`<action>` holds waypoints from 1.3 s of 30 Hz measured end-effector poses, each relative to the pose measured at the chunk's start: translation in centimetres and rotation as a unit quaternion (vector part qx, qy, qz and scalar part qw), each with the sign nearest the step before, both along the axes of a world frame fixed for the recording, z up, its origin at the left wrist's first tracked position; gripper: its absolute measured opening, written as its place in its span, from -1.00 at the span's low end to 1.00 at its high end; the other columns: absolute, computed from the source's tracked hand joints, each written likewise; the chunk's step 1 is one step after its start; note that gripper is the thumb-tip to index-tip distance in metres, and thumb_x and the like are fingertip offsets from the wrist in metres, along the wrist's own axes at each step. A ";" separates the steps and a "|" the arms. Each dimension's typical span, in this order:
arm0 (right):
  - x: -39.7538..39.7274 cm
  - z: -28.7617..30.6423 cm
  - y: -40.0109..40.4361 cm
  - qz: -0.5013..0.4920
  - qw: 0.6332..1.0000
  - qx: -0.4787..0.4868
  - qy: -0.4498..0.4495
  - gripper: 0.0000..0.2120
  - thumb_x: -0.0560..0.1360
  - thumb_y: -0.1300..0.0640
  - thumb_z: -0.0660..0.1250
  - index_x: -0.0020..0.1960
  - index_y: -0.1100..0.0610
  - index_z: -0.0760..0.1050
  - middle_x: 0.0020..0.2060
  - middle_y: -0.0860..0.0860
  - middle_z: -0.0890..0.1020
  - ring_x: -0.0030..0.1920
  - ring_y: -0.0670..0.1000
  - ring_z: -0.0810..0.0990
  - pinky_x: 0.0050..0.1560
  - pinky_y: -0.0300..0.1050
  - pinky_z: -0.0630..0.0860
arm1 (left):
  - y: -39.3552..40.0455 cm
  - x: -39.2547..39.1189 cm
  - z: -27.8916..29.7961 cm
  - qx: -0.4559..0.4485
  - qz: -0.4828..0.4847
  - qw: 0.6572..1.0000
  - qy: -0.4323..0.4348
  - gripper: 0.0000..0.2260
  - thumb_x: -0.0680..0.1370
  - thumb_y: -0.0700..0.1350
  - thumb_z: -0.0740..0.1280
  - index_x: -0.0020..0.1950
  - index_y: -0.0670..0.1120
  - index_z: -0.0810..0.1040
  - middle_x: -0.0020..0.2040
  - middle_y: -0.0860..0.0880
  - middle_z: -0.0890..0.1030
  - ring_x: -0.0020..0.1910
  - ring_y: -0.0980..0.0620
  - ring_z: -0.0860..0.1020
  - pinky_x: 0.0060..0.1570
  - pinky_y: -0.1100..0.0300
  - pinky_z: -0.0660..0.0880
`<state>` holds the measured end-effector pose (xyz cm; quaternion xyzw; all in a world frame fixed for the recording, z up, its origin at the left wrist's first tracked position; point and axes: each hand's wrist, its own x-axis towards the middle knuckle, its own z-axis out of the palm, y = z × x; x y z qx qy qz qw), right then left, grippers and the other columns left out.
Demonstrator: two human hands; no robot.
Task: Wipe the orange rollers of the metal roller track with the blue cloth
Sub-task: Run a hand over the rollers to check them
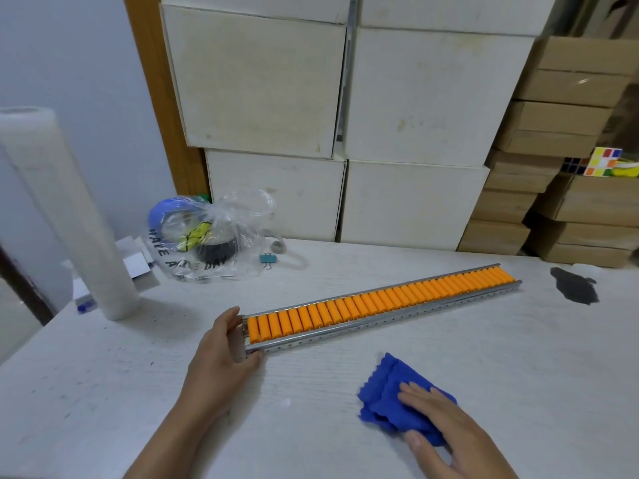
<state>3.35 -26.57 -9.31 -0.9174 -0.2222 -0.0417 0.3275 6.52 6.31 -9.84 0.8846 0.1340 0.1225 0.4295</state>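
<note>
1. White wood-grain desk [345,426], scuffed; stacked white boxes [262,84] and brown cartons [567,108] behind it.
2. Far left: upright roll of clear film [62,209] standing on desk, small white packets just beside its base.
3. Left-centre, back: clear plastic bag [211,236] holding tape rolls; blue binder clip [268,260] just right of it.
4. Left hand [221,344] clamped around near end of metal roller track [397,316], thumb on near rail, fingers curled over far rail.
5. Track lying flat, running diagonally from left hand up to right-rear of desk; orange rollers [380,300] packed side by side along full length.
6. Blue cloth [387,399] crumpled flat on desk, in front of track, well apart from rollers, not touching them.
7. Right hand [446,426] palm-down on cloth, fingers spread on top, thumb at near edge; flat press, not closed around fabric.
8. Right-rear: dark stain or scrap [575,284] on desk beyond track's far end.
9. Far right, on cartons: scrambled puzzle cube [603,162].
</note>
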 end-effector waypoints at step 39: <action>4.6 4.5 13.9 0.183 0.975 -0.115 0.047 -0.47 0.59 -0.18 0.01 0.51 -0.09 0.03 0.46 -0.28 -0.03 0.35 -0.44 -0.22 0.29 -0.49 -0.33 | 0.0 0.0 0.0 -0.032 -0.007 0.999 0.000 -0.26 0.33 -0.05 0.49 0.41 0.16 0.18 0.32 0.14 0.47 0.30 0.17 0.42 0.26 0.11 0.37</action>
